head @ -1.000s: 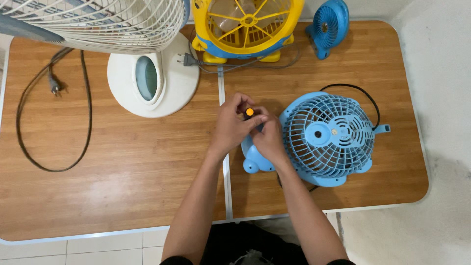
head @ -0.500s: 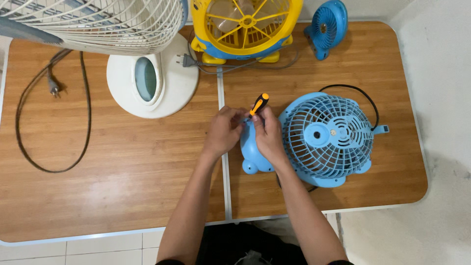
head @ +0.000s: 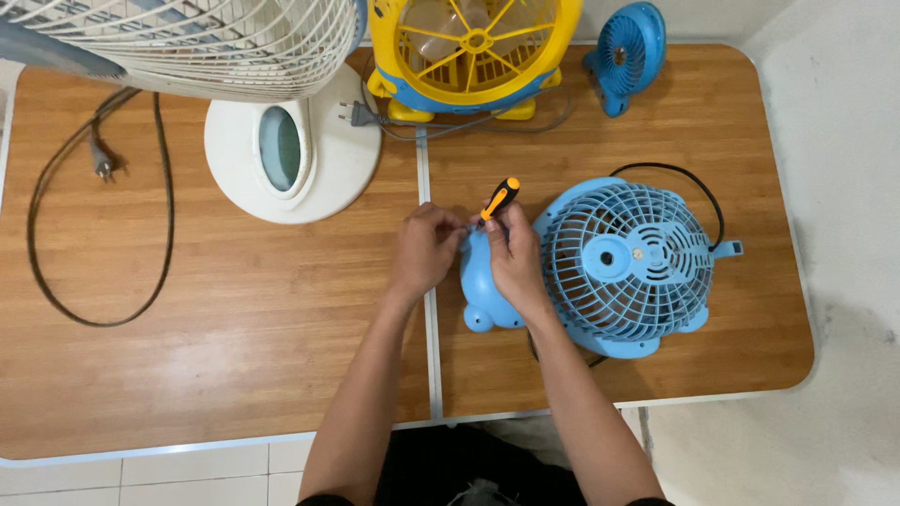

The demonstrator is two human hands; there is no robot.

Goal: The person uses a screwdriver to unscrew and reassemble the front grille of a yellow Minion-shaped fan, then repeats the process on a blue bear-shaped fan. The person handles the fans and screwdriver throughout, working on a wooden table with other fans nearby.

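screwdriver (head: 499,200) handle now tilted up-right, where a second ago it stood end-on to the camera. right hand (head: 514,260) fingers clamped on it, tip at blue fan (head: 614,267) base on table (head: 234,328). left hand (head: 424,251) fingers pinched beside the tip.

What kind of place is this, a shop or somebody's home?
Probably a home workbench or small repair spot. Several fans crowd a wooden folding table: a blue fan, a yellow fan, a white fan. The right hand holds a screwdriver. Tiled floor below.
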